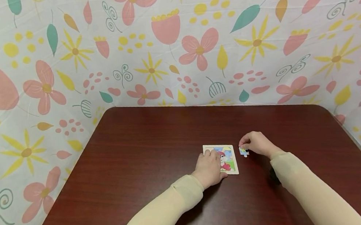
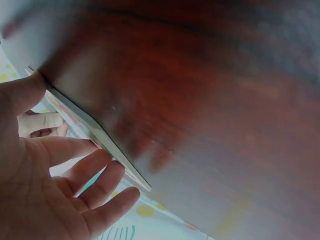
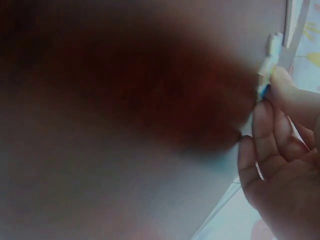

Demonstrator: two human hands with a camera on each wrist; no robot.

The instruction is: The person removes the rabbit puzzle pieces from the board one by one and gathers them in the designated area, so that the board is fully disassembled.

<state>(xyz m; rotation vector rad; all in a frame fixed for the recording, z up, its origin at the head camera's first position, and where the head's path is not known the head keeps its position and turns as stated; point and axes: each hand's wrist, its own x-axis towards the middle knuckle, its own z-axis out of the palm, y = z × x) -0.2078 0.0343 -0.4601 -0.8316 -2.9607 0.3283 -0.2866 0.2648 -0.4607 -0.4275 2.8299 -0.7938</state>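
A small square jigsaw puzzle [image 1: 228, 158] with a pale frame and a rabbit picture lies on the table. My left hand [image 1: 208, 166] rests over its left part and hides some of the picture. In the left wrist view, the thumb touches one edge of the puzzle board [image 2: 107, 136], and the loosely bent fingers lie along it. Just right of the board, my right hand [image 1: 257, 144] pinches a light blue puzzle piece [image 1: 244, 152] between thumb and fingers. Seen edge-on in the right wrist view, the puzzle piece [image 3: 270, 57] sits tilted at the fingertips.
The dark reddish-brown table [image 1: 137, 142] has rounded far corners. Behind it and to the left hangs a white cloth [image 1: 176, 69] printed with flowers and leaves. A small black object [image 1: 274, 176] shows beneath the right wrist.
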